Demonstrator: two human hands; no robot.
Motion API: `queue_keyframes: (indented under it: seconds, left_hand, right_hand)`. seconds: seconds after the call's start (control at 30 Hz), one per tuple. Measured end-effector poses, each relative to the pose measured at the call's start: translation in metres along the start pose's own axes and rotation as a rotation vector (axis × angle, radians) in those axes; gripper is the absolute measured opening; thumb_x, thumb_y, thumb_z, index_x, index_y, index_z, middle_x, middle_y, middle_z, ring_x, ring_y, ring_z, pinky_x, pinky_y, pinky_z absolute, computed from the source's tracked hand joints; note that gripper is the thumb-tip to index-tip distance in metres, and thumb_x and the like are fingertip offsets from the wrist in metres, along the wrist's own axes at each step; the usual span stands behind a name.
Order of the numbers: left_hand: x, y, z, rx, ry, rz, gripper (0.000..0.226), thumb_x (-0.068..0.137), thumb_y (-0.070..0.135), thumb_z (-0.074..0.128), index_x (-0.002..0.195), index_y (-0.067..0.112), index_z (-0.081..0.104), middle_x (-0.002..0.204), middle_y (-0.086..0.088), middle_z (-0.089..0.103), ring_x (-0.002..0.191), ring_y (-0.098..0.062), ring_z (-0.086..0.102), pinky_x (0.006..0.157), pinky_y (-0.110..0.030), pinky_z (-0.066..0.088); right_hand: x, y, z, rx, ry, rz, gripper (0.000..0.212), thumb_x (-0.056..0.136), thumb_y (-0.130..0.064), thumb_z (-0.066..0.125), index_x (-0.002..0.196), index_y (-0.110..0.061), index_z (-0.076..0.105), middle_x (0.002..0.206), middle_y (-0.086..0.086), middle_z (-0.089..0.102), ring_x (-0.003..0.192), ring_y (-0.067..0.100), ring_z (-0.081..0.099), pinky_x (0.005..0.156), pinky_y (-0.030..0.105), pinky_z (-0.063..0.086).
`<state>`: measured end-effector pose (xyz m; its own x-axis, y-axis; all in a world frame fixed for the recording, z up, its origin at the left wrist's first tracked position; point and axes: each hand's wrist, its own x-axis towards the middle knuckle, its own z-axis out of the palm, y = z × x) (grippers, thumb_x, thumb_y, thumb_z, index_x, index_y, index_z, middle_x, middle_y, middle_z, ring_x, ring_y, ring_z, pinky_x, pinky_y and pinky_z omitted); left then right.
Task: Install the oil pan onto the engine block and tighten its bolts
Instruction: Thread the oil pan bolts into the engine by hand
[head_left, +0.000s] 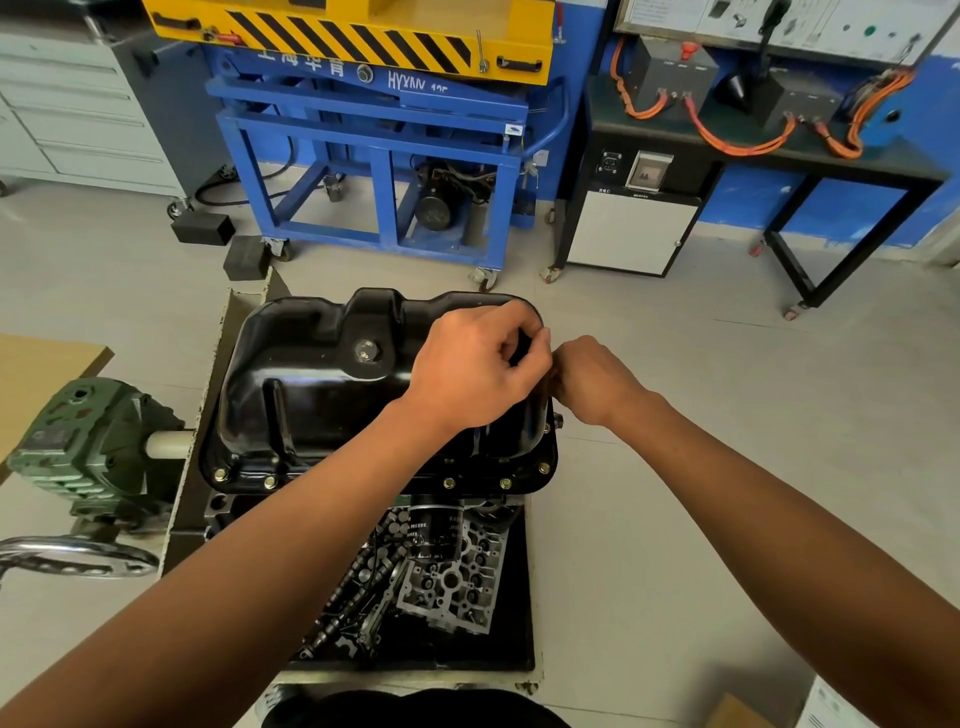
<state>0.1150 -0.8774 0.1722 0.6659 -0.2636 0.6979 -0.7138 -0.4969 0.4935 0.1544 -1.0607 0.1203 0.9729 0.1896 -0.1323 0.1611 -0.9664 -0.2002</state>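
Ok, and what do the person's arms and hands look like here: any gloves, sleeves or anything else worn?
The left forearm and right forearm are bare, with no sleeve in view. The left hand and right hand are ungloved. No watch, wristband or ring shows on the sides facing the camera.

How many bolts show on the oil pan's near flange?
5 bolts on the oil pan: two at its near left corner, two just right of the left forearm, one at the near right corner. More may hide under the forearm.
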Motion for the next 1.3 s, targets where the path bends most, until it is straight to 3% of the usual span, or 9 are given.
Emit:
queue_keyframes:
  seconds: [0.1, 0.27, 0.43, 0.6, 0.8, 1.0, 1.17, 1.3]
  left_hand:
    - [-0.0001, 0.0004, -0.0005, 0.000, 0.000, -0.003, 0.012, 0.086, 0.012, 0.071, 0.076, 0.008, 0.067, 0.055, 0.014, 0.038, 0.049, -0.008, 0.040, 0.052, -0.024, 0.040]
    - [-0.0003, 0.0005, -0.0011, 0.000, -0.010, -0.007, 0.012, 0.087, 0.013, 0.070, 0.076, 0.008, 0.067, 0.054, 0.014, 0.039, 0.049, -0.009, 0.041, 0.051, -0.026, 0.042]
    - [-0.0006, 0.0006, -0.0009, 0.000, -0.011, -0.003, 0.013, 0.087, 0.015, 0.069, 0.076, 0.008, 0.066, 0.054, 0.015, 0.037, 0.048, -0.010, 0.041, 0.050, -0.029, 0.044]
    - [0.0000, 0.0011, -0.0010, -0.001, 0.000, -0.002, 0.013, 0.086, 0.013, 0.070, 0.075, 0.008, 0.066, 0.054, 0.014, 0.038, 0.049, -0.009, 0.041, 0.050, -0.028, 0.043]
    - [0.0000, 0.0012, -0.0014, -0.001, -0.008, -0.009, 0.013, 0.087, 0.014, 0.070, 0.076, 0.008, 0.067, 0.054, 0.013, 0.039, 0.048, -0.009, 0.041, 0.051, -0.027, 0.043]
    - [-0.0008, 0.0006, 0.0003, 0.003, -0.007, -0.012, 0.013, 0.086, 0.014, 0.070, 0.075, 0.009, 0.066, 0.053, 0.013, 0.039, 0.048, -0.010, 0.042, 0.050, -0.028, 0.043]
    - [-0.0002, -0.0007, -0.0001, 0.009, 0.000, -0.002, 0.012, 0.087, 0.015, 0.069, 0.076, 0.009, 0.067, 0.054, 0.013, 0.040, 0.049, -0.008, 0.041, 0.051, -0.026, 0.043]
    - [-0.0006, 0.0003, -0.0001, 0.006, -0.005, -0.005, 0.013, 0.087, 0.015, 0.069, 0.075, 0.010, 0.066, 0.054, 0.015, 0.038, 0.049, -0.007, 0.040, 0.052, -0.024, 0.041]
  right_hand:
    - [-0.0007, 0.0007, 0.0009, -0.001, 0.009, 0.001, 0.043, 0.093, -0.020, 0.060, 0.055, -0.025, 0.040, 0.061, 0.004, 0.048, 0.057, 0.029, 0.051, 0.051, 0.031, 0.034]
    - [-0.0045, 0.0002, -0.0024, 0.025, 0.028, -0.023, 0.029, 0.090, -0.026, 0.067, 0.070, -0.036, 0.048, 0.080, 0.002, 0.064, 0.069, 0.027, 0.060, 0.056, 0.033, 0.048]
    - [-0.0027, 0.0003, -0.0012, 0.019, 0.028, 0.007, 0.045, 0.091, -0.014, 0.060, 0.057, -0.036, 0.041, 0.071, 0.004, 0.059, 0.062, 0.029, 0.056, 0.046, 0.028, 0.034]
    - [-0.0027, -0.0033, -0.0031, 0.002, 0.034, 0.039, 0.044, 0.092, -0.022, 0.059, 0.054, -0.033, 0.040, 0.061, 0.000, 0.048, 0.051, 0.019, 0.047, 0.045, 0.027, 0.027]
    - [-0.0049, -0.0028, -0.0022, 0.014, 0.032, 0.003, 0.043, 0.089, -0.021, 0.063, 0.059, -0.039, 0.038, 0.068, -0.002, 0.054, 0.060, 0.025, 0.054, 0.047, 0.027, 0.035]
    - [-0.0022, -0.0038, -0.0013, -0.006, 0.018, 0.016, 0.040, 0.085, -0.005, 0.056, 0.058, -0.030, 0.040, 0.067, 0.004, 0.052, 0.055, 0.025, 0.052, 0.045, 0.028, 0.032]
    - [-0.0005, -0.0016, -0.0005, -0.023, 0.032, 0.014, 0.040, 0.091, -0.017, 0.056, 0.055, -0.026, 0.041, 0.063, 0.005, 0.050, 0.052, 0.026, 0.051, 0.045, 0.028, 0.032]
    - [-0.0011, -0.0008, 0.0012, 0.006, 0.051, 0.005, 0.043, 0.089, -0.019, 0.062, 0.056, -0.034, 0.038, 0.061, -0.001, 0.048, 0.051, 0.019, 0.048, 0.045, 0.027, 0.030]
